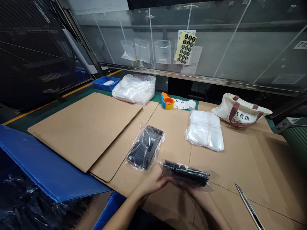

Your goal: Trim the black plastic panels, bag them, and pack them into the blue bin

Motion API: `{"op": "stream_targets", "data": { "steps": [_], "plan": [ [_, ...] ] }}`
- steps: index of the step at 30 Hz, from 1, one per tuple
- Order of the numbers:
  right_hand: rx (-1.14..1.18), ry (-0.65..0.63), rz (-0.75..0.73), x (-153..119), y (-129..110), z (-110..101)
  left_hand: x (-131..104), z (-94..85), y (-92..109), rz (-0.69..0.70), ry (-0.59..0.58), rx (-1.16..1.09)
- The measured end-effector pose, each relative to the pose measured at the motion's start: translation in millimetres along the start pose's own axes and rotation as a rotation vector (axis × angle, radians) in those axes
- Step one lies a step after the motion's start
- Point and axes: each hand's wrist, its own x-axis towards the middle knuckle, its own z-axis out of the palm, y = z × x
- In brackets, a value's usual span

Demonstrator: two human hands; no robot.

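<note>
Where the tote bag (241, 111) slumps, ahead and right of the hands: "摸鱼" in dark characters.
White paper (190, 32), far ahead of the hands: "20111下壳", partly behind a yellow sticker sheet (185, 48) with black dots.
Left hand (157, 179): gripping the left end of 1 bagged black case (185, 172), wrist angled inward.
Right hand (193, 190): below that case, fingers hidden; cannot tell whether they grip.
Case number 2 (145, 147): bagged, lying flat just ahead and left of the hands.
</note>
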Motion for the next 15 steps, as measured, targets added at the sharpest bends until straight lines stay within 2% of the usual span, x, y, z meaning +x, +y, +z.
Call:
{"op": "stream_targets", "data": {
  "steps": [3,7,9,12,15],
  "plan": [
    [-0.013,-0.026,0.098,0,8,-3,-1,3.6,-14,-0.097,0.102,-0.033],
    [0.052,0.135,0.186,3,13,4,6,12.9,-29,-0.221,0.342,-0.139],
    [0.084,0.172,0.232,4,18,13,10,15.3,-32,-0.266,0.423,-0.073],
    [0.055,0.147,0.237,-1,32,27,7,15.5,-27,-0.261,0.400,0.186],
    [0.004,0.097,0.153,-8,46,39,-2,15.9,-14,-0.130,0.349,0.431]
  ]
}}
